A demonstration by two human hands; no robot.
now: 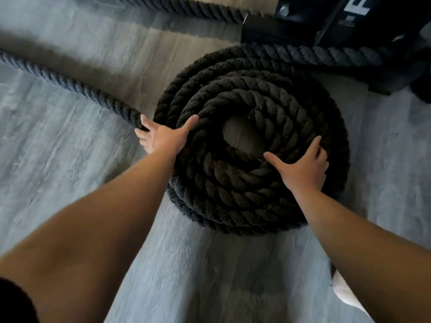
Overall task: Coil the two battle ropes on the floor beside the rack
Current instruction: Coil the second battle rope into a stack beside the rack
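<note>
- Left hand [163, 136] was laid open at coil [251, 145] 9 o'clock, gripping nothing.
- Right hand [303, 166] was spread flat at 4 o'clock.
- Loose rope [70, 82] best fed snugly round the outside.

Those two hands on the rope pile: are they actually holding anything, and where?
Neither closes around rope. The left hand presses flat on the coil's outer left edge, where the loose rope joins. The right hand lies open on its top.

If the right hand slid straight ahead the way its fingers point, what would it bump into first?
Probably more of the rope coil: the right hand lies flat on it, fingers pointing across the outer rings.
</note>
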